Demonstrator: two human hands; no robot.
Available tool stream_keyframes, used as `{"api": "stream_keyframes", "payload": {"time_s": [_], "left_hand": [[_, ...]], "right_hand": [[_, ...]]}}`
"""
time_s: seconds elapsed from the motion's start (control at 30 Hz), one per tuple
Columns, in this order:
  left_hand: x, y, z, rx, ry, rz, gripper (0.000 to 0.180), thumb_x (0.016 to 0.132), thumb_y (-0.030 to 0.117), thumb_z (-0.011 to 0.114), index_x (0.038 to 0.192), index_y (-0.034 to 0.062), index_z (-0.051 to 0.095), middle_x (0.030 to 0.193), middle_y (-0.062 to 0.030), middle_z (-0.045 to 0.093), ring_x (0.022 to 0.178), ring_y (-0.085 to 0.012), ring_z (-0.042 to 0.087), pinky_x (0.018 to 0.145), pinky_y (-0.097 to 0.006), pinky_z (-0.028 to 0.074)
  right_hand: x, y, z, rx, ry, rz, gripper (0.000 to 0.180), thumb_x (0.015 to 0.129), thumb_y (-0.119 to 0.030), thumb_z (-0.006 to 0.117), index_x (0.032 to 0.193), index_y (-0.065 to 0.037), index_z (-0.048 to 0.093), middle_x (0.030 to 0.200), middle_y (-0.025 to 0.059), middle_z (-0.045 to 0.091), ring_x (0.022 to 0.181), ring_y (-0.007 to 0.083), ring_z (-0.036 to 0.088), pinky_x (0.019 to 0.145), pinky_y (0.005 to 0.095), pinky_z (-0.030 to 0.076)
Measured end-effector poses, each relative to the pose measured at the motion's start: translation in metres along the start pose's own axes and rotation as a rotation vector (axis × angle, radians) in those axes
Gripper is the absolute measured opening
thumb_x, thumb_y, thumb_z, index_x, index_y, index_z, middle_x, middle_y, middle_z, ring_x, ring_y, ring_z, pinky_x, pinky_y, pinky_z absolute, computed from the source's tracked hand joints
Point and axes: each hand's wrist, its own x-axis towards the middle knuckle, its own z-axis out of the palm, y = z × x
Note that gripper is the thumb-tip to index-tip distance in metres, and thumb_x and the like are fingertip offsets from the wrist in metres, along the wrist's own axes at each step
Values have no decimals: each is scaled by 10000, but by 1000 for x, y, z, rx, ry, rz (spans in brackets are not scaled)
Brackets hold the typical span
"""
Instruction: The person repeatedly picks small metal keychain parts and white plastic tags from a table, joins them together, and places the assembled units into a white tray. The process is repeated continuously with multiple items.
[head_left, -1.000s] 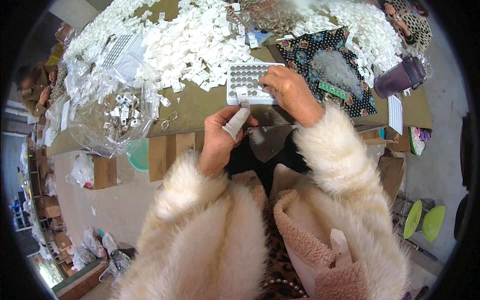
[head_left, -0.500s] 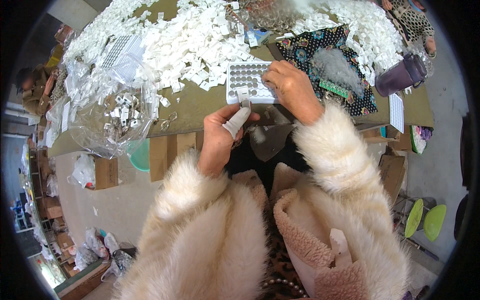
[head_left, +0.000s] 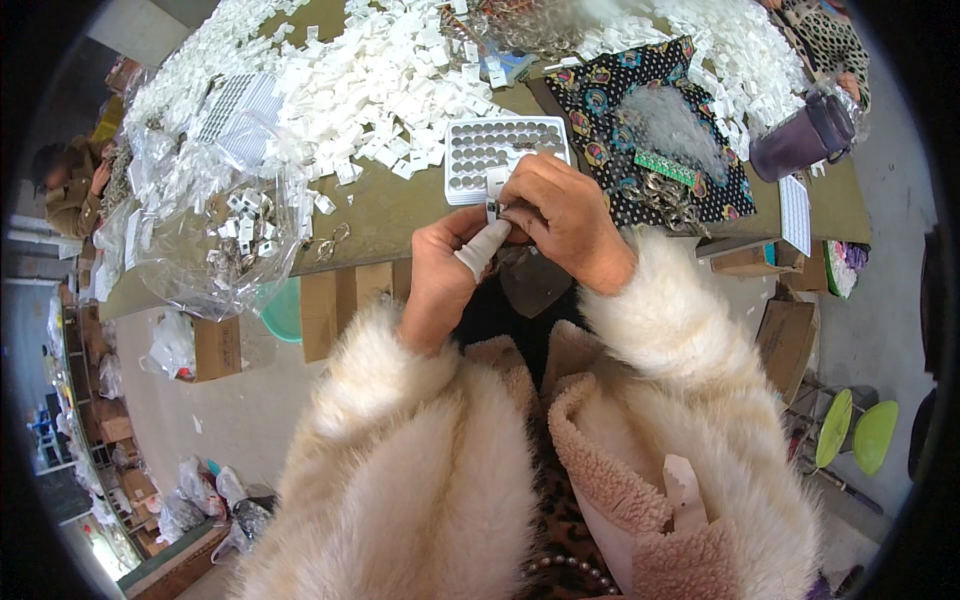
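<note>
My left hand (head_left: 440, 262) is closed on a small white plastic case (head_left: 496, 180), held upright between the fingers and a thumb wrapped in white tape. A small dark and silvery part shows at the lower end of the case. The fingers of my right hand (head_left: 568, 215) are pinched together against that lower end; anything between them is hidden. Just behind both hands lies a white tray (head_left: 449, 165) with rows of round silver button cells (head_left: 480, 155). Some places in its right part have no cells.
Loose white cases (head_left: 385, 80) are heaped across the table's far side. A clear bag (head_left: 180, 260) of metal-fitted pieces lies left. On the right are a patterned cloth (head_left: 590, 85), a green circuit-board strip (head_left: 665, 168) and a purple bottle (head_left: 800, 140). Other people sit at both far sides.
My right hand has left the tray and come down to the white case in my left hand. The left hand has stayed nearly in place.
</note>
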Motion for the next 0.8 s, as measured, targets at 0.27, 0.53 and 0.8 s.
{"api": "stream_keyframes", "payload": {"time_s": [0.27,0.53,0.8], "left_hand": [[-2,-9,0,-6,52,-24,210,968,172,686,1070,-8,720,736,16,653,564,-14,469,504,-186,349],[2,-15,-11,-4,96,22,223,985,216,672,1015,-1,718,603,69,503,488,-10,379,459,-200,280],[3,-8,-10,-31,94,-18,222,997,176,645,1120,-4,689,737,33,582,530,-17,410,465,-191,280]], "right_hand": [[-8,-1,-4,286,-136,151,87,784,12,705,857,-33,691,826,106,634,800,330,633,691,400,509],[7,11,6,-10,31,159,110,813,23,726,915,-13,707,826,106,643,748,283,640,660,344,505],[13,13,15,-167,66,70,165,740,26,757,867,-21,662,798,119,596,773,329,621,656,404,488]]}}
